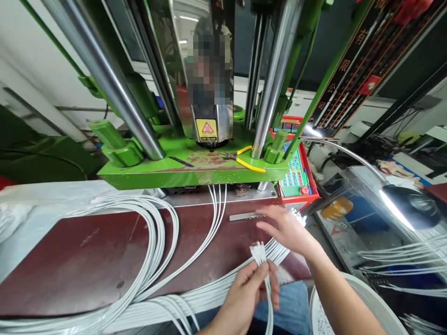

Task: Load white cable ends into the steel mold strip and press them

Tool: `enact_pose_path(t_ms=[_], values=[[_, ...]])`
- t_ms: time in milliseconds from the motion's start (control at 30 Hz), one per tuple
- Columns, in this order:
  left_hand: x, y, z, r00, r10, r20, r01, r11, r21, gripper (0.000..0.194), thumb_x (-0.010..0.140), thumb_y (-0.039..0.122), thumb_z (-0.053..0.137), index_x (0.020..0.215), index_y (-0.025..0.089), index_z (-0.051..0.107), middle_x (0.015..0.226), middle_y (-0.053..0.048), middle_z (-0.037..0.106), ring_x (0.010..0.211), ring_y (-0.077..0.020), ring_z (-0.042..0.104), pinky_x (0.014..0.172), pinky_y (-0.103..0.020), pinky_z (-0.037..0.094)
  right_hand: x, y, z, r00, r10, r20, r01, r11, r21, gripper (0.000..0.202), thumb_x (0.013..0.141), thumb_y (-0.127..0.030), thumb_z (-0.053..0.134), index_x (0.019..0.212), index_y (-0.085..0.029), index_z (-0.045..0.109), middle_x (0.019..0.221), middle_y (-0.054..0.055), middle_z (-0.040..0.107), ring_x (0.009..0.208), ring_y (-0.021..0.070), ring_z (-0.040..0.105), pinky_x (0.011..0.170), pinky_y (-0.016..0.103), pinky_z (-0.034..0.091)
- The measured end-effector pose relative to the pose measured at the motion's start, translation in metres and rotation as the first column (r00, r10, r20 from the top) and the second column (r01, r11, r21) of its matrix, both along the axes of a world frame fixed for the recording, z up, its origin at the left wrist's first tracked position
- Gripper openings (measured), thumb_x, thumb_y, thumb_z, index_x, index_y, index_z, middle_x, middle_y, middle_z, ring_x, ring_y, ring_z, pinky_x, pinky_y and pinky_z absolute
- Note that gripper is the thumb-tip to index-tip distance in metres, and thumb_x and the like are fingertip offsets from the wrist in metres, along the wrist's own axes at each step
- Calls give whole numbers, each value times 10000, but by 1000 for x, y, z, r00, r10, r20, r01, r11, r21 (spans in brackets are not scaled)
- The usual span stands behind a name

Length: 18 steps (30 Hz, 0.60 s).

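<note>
While a small bundle of white cables [261,255] is pinched upright in the left hand [244,293], the right hand [286,228] is held open, fingers spread, just above more cable ends. Both are kept over the dark red worktop [87,260], before the green press [195,163].

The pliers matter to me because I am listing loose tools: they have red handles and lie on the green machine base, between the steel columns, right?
Not quite. The pliers have yellow handles, not red. The head view shows them lying on the green machine base, between the steel columns, as you said.
</note>
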State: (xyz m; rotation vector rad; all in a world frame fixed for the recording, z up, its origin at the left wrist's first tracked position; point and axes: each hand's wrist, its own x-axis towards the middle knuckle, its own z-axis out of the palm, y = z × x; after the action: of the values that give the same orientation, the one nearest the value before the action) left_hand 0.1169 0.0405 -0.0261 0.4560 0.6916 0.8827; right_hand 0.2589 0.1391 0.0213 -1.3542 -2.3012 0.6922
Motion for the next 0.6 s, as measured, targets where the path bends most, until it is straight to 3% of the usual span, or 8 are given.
enact_pose_path(t_ms=[67, 167, 233, 333, 400, 500, 600], values=[[-10, 5, 10, 998, 56, -33, -56, 998, 5, 267, 868, 384, 510, 907, 127, 572, 644, -15, 569, 522, -121, 512, 525, -279, 445, -1, 19, -18, 989, -56, 139, 30, 983, 182, 354, 864, -340, 595, 1165, -155, 574, 1093, 118, 593, 1039, 258, 527, 922, 420, 403], [-19, 10, 17, 991, 101, -86, -99, 995, 23, 259, 885, 370, 483, 997, 144, 544, 662, -12, 578, 525, -120, 495, 527, -280, 438, -2, 35, -38, 976, -4, 217, -52, 966, 252, 233, 876, -315, 578, 1044, -155, 600, 997, 100, 577, 970, 241, 517, 863, 401, 425], [-21, 12, 17, 984, 115, -137, -109, 993, 54, 257, 888, 382, 474, 998, 156, 527, 672, -10, 589, 510, -116, 490, 519, -278, 433, -4, 35, -42, 974, 28, 224, -91, 957, 275, 162, 905, -289, 527, 968, -151, 584, 962, 95, 565, 942, 232, 514, 837, 380, 430], [-22, 14, 15, 965, 110, -238, -83, 989, 122, 249, 894, 402, 457, 918, 163, 520, 687, -9, 602, 497, -105, 497, 526, -268, 430, -5, 26, -33, 980, 46, 196, -98, 958, 268, 148, 931, -260, 470, 991, -139, 529, 986, 107, 563, 938, 231, 530, 811, 357, 431], [-22, 15, 13, 947, 107, -303, -62, 986, 153, 250, 893, 410, 458, 885, 167, 518, 688, -2, 600, 488, -95, 501, 537, -261, 428, -7, 19, -20, 994, 47, 99, -65, 980, 187, 163, 941, -262, 448, 1053, -153, 496, 973, 85, 583, 887, 207, 562, 772, 329, 438], [-23, 18, 10, 931, 114, -347, -55, 983, 175, 264, 881, 421, 476, 824, 168, 524, 650, 11, 572, 483, -91, 506, 529, -248, 418, -13, 16, -2, 989, 14, -147, -21, 999, -43, 280, 914, -287, 508, 1182, -210, 480, 849, 10, 594, 730, 149, 567, 693, 279, 438], [-22, 21, 8, 922, 110, -370, -51, 985, 166, 296, 860, 434, 504, 739, 164, 522, 631, 12, 560, 470, -91, 507, 502, -238, 412, -23, 23, 4, 915, -69, -397, -84, 931, -355, 404, 876, -312, 554, 1266, -221, 493, 741, -19, 561, 595, 103, 511, 578, 235, 427]])
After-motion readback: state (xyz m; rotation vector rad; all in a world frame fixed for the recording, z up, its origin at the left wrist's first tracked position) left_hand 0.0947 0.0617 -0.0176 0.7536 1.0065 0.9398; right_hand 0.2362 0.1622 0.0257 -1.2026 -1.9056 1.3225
